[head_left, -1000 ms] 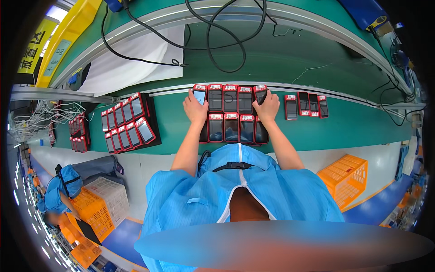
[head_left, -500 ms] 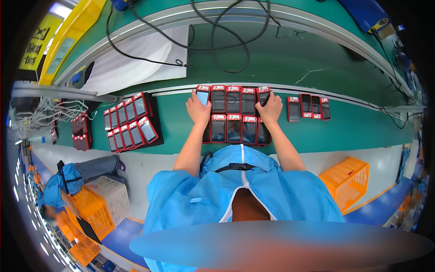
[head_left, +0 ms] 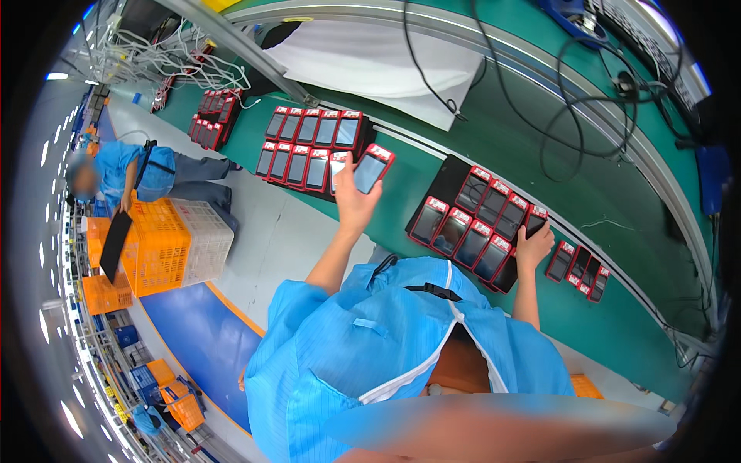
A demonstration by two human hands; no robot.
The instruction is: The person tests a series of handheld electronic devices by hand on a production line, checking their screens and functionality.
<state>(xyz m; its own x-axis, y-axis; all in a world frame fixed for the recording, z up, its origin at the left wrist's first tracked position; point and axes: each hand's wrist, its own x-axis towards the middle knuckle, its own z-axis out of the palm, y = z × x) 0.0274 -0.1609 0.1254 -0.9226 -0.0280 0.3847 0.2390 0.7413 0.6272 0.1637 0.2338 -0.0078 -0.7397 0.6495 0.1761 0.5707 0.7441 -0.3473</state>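
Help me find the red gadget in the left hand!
Look along the green bench for the left hand, at the right end of two rows of red-framed gadgets. It grips the red gadget, tilted and out of line with its neighbours.

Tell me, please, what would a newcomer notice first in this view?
The eye would likely fall first on the red-framed device in the left hand, beside a group of similar devices on the green bench. Next might come the bright orange crate at the picture's left, near a co-worker in blue, and the white sheet at the top centre.
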